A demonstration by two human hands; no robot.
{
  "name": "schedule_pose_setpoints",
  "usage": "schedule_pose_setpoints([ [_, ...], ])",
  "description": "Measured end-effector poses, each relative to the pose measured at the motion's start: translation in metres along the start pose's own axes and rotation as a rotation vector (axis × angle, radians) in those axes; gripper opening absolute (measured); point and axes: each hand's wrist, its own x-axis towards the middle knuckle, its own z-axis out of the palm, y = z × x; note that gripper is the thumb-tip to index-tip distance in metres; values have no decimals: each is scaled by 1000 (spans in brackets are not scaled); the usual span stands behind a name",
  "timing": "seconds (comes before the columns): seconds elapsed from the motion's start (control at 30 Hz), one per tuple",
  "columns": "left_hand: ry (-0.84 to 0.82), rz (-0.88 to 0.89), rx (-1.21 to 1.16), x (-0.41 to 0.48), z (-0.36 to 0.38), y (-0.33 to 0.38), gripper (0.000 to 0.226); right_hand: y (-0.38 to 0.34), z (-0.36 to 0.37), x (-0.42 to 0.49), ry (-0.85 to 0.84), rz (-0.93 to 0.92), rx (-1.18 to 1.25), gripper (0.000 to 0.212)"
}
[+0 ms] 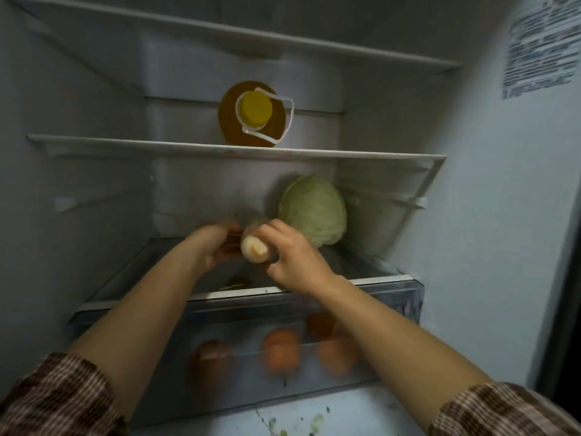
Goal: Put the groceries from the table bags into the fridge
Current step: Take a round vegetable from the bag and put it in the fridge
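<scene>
Within grip of right hand (295, 262): vegetable (255, 247).

Dim overall, cool grey cast. Fridge (503, 215) right wall is the brightest surface; light seems to fall in from the front, no lamp in view. Deep shade under the middle shelf (235, 151), darkest toward its back left corner. Far right edge of frame almost black. Bottle cap (254, 109) keeps a strong yellow, fairly crisp. Cabbage (312, 209) soft but readable. Left hand (213, 243), right hand (295, 262) and the pale vegetable (256, 247) between them smeared, edges lost. Fruit (281, 349) behind the hazy drawer (405, 297) front shows as blurred blobs. Label (540, 48) print unreadable. Wide-angle bowing: shelf rims curve, walls splay toward the corners. Sleeves (56, 401) soft at the bottom corners.
</scene>
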Motion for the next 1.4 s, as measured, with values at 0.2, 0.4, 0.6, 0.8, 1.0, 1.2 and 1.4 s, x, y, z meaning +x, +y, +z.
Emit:
schedule_pose_setpoints([
  [0.2, -6, -18, 97, 12, -2, -9, 11, 9, -8, 10, -202, 80, 111, 54],
  [0.4, -25, -4, 94, 4, 9, -12, 13, 14, -18, 4, -146, 367, 458, 52],
  [0.6, 124, 68, 79, -15, 16, -11, 6, 3, -23, -11, -45, 491, 413, 57],
  [0.8, 259, 162, 285, -69, 19, -12, 7, -27, -53, -50, -110, 550, 262, 57],
  [1.0, 414, 277, 489, -169, 23, -21, 31, -77, -89, -101, -165, 471, 194, 56],
  [1.2, 539, 339, 802, -327, 18, -48, 32, -157, -110, -170, -249, 326, 171, 56],
  [1.4, 613, 422, 1315, -489, -4, -58, 35, -263, -131, -219, -322, 131, 203, 59],
])
